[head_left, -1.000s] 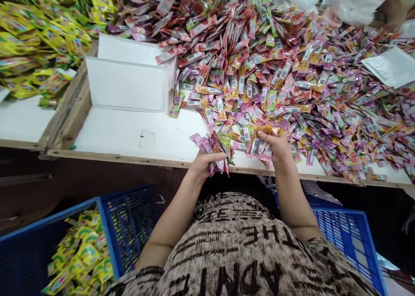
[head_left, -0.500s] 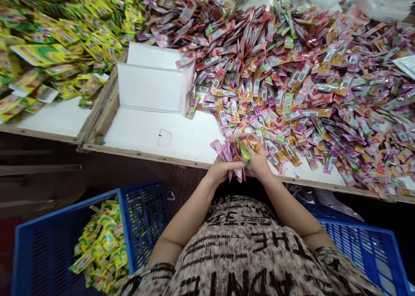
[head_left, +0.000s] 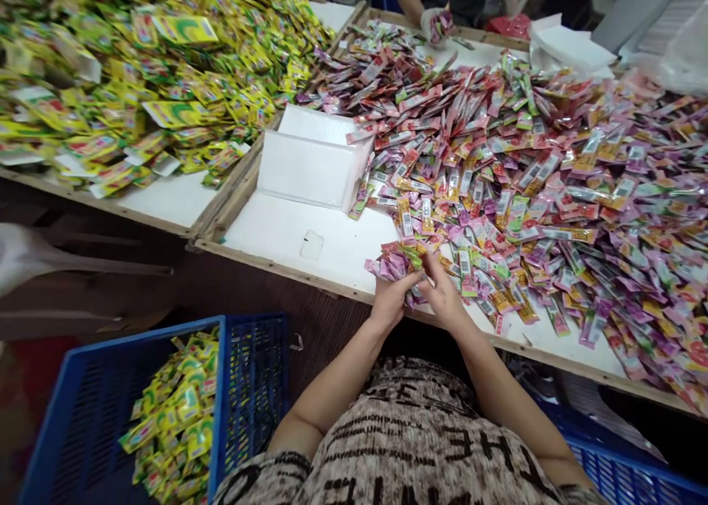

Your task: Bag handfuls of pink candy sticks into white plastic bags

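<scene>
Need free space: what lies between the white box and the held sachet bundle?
Head view: bare white tabletop reaches the sachet bundle; the loose sachet pile borders it.

Hands: 2 of the person's own, left hand point(head_left: 390, 298) & right hand point(head_left: 445, 295), w/ 1 bunch of sachets point(head_left: 395, 260) between them, plus 2 co-worker's hands point(head_left: 434, 24) at the far edge. Tables: 2, left table point(head_left: 166, 199) & right table point(head_left: 287, 232), w/ 1 white box point(head_left: 310, 167); blue crates: 2, left crate point(head_left: 82, 402) & right crate point(head_left: 619, 468). Loose sachets: 2 heaps, yellow heap point(head_left: 138, 70) & pink heap point(head_left: 553, 173), each too many to count.
</scene>
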### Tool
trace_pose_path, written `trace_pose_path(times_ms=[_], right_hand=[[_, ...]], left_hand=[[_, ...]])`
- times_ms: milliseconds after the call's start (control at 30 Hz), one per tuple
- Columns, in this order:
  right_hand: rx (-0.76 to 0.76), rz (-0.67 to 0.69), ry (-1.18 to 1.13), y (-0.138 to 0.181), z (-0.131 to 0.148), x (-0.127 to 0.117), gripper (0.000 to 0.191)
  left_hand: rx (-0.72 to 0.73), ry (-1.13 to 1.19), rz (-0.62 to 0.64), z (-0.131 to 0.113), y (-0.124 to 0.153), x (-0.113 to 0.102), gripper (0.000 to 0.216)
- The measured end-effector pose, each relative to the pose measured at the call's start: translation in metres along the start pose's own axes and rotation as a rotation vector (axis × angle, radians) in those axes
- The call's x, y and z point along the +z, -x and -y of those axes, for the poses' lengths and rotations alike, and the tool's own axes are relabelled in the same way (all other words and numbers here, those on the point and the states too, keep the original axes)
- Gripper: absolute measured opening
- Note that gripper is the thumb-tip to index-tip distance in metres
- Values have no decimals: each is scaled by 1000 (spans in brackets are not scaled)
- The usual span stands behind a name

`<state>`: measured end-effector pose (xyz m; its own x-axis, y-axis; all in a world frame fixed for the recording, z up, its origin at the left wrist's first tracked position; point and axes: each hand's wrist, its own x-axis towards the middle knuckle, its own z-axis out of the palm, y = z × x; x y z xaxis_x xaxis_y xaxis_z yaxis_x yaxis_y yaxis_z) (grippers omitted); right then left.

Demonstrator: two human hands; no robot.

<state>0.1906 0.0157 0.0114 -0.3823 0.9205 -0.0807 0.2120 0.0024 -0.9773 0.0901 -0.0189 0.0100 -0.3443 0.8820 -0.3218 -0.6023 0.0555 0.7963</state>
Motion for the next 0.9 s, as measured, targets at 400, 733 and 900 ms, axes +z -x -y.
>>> trace_pose_path(times_ms=[400, 733, 900], right_hand=[[0, 154, 176, -9, 18, -15, 86], [14, -99, 176, -9, 2, -11, 56], [33, -275, 1, -15, -4, -11, 51]], left_hand=[[-202, 217, 239, -8, 12, -7, 58], [-85, 82, 262, -12, 15, -3, 60], [-32, -140, 481, -28, -1, -12, 75]])
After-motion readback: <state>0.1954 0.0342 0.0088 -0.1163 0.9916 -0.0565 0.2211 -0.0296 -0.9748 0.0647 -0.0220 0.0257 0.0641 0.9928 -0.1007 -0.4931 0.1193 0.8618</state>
